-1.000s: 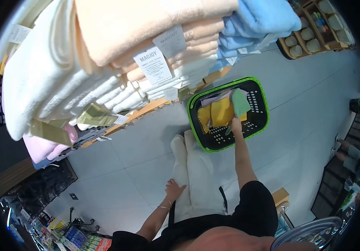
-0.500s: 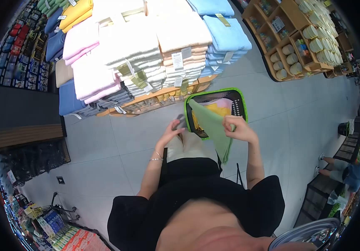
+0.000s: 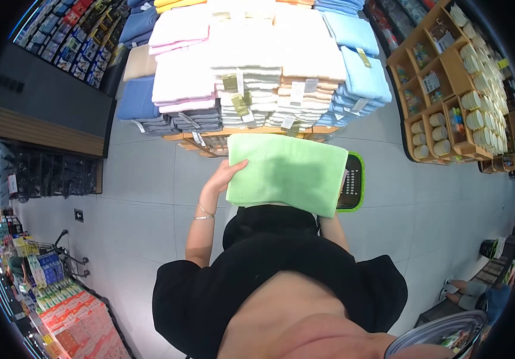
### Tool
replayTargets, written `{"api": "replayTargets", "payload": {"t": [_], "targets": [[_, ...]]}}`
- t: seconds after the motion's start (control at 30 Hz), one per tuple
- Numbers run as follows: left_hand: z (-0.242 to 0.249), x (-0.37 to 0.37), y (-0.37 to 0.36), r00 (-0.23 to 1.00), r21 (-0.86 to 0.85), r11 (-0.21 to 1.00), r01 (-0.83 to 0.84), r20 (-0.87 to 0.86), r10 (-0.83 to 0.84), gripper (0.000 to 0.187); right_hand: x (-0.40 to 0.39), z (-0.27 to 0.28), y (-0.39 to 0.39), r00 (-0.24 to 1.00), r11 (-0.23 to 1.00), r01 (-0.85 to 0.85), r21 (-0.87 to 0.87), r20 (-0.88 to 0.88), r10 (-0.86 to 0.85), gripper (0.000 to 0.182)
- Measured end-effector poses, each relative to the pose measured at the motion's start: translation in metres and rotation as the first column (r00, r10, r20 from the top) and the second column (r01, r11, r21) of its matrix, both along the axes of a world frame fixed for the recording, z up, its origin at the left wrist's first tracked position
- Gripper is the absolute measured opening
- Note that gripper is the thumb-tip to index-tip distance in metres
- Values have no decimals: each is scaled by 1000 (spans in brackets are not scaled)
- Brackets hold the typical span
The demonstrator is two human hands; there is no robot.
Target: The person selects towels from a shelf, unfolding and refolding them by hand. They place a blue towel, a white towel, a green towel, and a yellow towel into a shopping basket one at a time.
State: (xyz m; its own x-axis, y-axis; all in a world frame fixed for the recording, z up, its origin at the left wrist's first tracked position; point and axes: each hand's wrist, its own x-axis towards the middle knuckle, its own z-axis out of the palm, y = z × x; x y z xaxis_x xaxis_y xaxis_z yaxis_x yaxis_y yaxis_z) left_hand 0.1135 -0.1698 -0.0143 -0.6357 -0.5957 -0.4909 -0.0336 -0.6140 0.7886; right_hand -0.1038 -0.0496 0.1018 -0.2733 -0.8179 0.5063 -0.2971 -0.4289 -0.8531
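Note:
A light green towel (image 3: 287,173) is spread flat in front of my body, with a shadow across its middle. My left hand (image 3: 228,175) grips its left edge, the thumb on top and the fingers underneath. The right forearm reaches under the towel's lower right corner, and my right hand is hidden beneath the cloth. Behind the towel, at its right, part of a black basket with a green rim (image 3: 362,182) shows; the towel covers the rest of it.
Stacks of folded towels, among them blue ones (image 3: 365,75), fill a display ahead. Wooden shelves with cups (image 3: 438,133) stand at the right. A trolley (image 3: 66,257) and red packages (image 3: 81,326) are at the lower left. A person's legs (image 3: 463,287) show at the lower right.
The green towel, hanging from my right hand before, is now spread out wide. My left hand, free before, has taken its left edge. The right hand has gone out of sight under it.

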Motion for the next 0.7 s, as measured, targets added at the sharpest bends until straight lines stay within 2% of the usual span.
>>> {"api": "replayTargets", "payload": {"t": [0.1,0.2,0.33,0.37,0.4,0.47,0.57,0.67,0.7], "targets": [[12,26,-2,993,51,995,-88,85,84,38,6,13,-27,999,999,-23,-46,-33,21,43],[40,35,4,983,-66,986,-156,86,161,37,17,21,-53,998,996,-49,-68,-42,47,47],[102,15,25,956,-392,889,-238,70,286,34,45,26,-86,995,993,-82,-83,-69,76,53],[121,8,28,946,-446,858,-254,69,316,33,52,27,-93,994,992,-91,-85,-75,84,55],[135,-1,29,943,-607,756,-246,28,330,33,61,29,-102,993,992,-95,-87,-79,88,56],[153,-11,24,943,-855,475,-207,-44,331,34,77,32,-124,992,990,-101,-96,-90,93,60],[141,5,-14,940,-711,621,-329,-183,288,44,97,50,-161,988,986,-110,-123,-120,95,63],[144,25,-49,931,-842,414,-345,-251,264,57,121,63,-208,986,993,-84,-80,-151,72,65],[147,32,-61,935,-883,366,-295,-187,302,62,131,72,-221,996,996,-80,-33,-53,78,65]]}}
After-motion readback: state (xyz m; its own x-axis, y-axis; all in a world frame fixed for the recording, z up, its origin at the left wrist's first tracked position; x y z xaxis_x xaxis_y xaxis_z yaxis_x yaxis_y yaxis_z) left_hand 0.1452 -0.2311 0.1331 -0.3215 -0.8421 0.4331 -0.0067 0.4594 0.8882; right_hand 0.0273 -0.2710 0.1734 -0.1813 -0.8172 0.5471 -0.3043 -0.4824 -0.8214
